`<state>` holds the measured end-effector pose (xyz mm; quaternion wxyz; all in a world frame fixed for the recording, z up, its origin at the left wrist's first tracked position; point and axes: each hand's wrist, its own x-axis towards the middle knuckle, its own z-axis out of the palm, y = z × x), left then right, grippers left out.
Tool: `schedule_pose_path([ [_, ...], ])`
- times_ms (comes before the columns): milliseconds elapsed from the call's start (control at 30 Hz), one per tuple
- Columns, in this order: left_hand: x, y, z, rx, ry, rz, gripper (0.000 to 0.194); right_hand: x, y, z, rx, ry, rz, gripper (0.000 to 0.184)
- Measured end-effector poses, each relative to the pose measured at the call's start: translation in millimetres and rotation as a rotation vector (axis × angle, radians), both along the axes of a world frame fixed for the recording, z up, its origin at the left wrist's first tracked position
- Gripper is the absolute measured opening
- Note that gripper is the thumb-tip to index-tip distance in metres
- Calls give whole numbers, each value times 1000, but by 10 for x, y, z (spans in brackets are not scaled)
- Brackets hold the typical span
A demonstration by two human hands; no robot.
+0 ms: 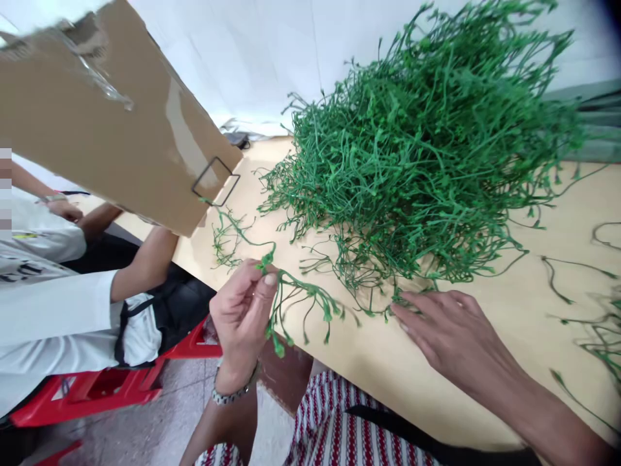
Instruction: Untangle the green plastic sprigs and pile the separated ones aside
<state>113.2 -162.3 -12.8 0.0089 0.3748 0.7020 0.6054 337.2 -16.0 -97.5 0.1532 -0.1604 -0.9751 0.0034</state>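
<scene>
My left hand [245,310] pinches a branched green plastic stem [301,285] between thumb and fingers. Its thin branches, tipped with small green knobs, hang to the right over the table edge. At the front of a large heap of similar green stems [412,155], my right hand [444,320] rests low over the table. Its fingers are close together on the end of a green stem [395,299]; the thumb is mostly hidden.
A cardboard box [111,123] stands on the table [359,353] at left, with a thin dark wire frame [216,182] at its corner. Loose stems [601,336] lie at right. Another person's arm [145,265] is beside the box. Red stools [97,388] stand below.
</scene>
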Motion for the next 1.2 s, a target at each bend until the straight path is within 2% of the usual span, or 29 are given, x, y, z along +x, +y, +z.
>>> schedule_pose_path([
  [67,48,61,89,50,-141,-157,12,12,14,26,-38,95,22,23],
  [133,136,158,112,-12,-304,-353,12,59,40,97,-93,224,57,23],
  [200,264,281,70,-127,-427,-516,15,147,63,225,-188,368,75,25],
  [333,567,531,-107,-266,-519,-731,19,338,61,549,-431,616,-45,28],
  [433,763,682,-208,-339,-516,-899,20,398,46,686,-530,598,0,36],
  [567,959,825,-298,-363,-701,-1064,17,421,49,631,-628,457,138,45],
  [700,1091,907,-388,-388,-921,-1066,18,474,35,464,-721,527,3,33],
  [800,1144,934,-434,-435,-950,-1045,20,521,6,393,-811,545,-122,27],
  [933,1168,945,-461,-497,-934,-1021,21,589,-11,387,-871,528,-246,22],
  [1067,1178,948,-455,-530,-883,-1015,24,676,7,403,-855,445,-283,18],
  [1200,1187,968,-422,-602,-852,-1004,27,704,5,418,-708,361,-231,11],
])
